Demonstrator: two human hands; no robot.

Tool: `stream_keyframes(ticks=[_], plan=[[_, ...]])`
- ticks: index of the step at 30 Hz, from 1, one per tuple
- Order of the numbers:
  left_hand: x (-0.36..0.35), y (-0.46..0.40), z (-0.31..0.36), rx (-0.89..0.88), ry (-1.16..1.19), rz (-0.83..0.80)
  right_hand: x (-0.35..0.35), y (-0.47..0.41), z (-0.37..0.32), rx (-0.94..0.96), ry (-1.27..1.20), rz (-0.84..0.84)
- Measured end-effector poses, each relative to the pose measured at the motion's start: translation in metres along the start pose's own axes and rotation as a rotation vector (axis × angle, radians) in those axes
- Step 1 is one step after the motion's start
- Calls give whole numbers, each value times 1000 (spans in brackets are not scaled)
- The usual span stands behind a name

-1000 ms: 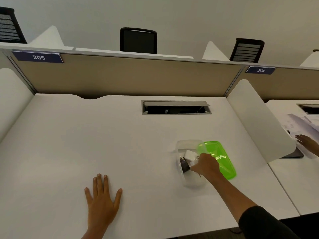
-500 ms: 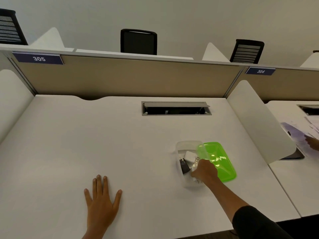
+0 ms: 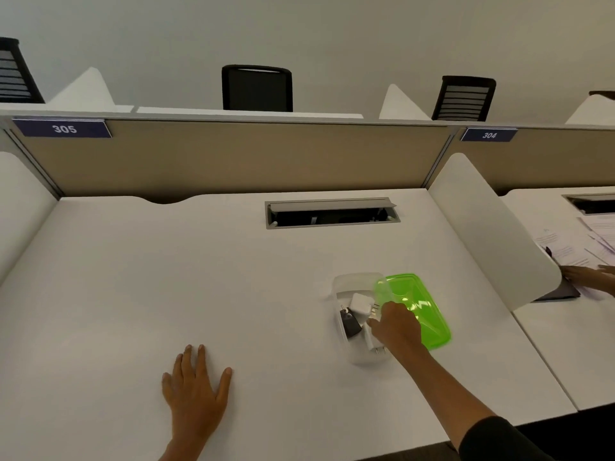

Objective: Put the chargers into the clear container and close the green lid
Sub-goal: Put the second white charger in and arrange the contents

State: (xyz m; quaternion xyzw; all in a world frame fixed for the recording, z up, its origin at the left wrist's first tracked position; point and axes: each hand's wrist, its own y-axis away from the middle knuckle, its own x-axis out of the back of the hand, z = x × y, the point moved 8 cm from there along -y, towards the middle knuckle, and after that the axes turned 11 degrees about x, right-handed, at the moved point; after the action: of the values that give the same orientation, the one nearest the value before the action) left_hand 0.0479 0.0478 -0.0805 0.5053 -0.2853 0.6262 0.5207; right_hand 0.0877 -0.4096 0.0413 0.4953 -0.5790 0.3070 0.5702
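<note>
The clear container (image 3: 352,281) sits on the white desk, right of centre. Inside it lie a white charger (image 3: 360,304), a black charger (image 3: 350,323) and another white charger (image 3: 372,341) with its prongs toward me. The green lid (image 3: 416,304) leans open against the container's right side. My right hand (image 3: 397,327) reaches over the container's near right part, fingers curled at the nearer white charger; whether it still grips it is unclear. My left hand (image 3: 196,384) lies flat on the desk, fingers spread, well left of the container.
A cable hatch (image 3: 331,212) is set in the desk behind the container. A white side divider (image 3: 492,234) stands to the right; beyond it another person's hand (image 3: 589,277) rests by papers. A beige partition (image 3: 233,158) closes the back.
My right hand has shifted slightly toward me inside the container, and a white charger now shows below it. The lid and my left hand have stayed put.
</note>
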Motion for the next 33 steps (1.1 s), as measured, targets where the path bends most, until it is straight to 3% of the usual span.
stream_keyframes(ticks=[6, 9, 12, 18, 23, 33], plan=[[3, -11, 85, -169, 162, -122, 7, 8, 13, 112, -60, 167], [5, -13, 140, -205, 379, -246, 6, 15, 25, 111, -110, 214], [3, -14, 193, -178, 500, -408, -1, 23, 37, 53, -204, 198], [-9, -7, 279, -118, 524, -670, -26, 32, 58, -86, -436, 109], [-15, -11, 305, -79, 505, -652, -35, 36, 69, -138, -514, 111], [-25, -14, 294, 6, 606, -655, -34, 28, 74, -123, -599, 219]])
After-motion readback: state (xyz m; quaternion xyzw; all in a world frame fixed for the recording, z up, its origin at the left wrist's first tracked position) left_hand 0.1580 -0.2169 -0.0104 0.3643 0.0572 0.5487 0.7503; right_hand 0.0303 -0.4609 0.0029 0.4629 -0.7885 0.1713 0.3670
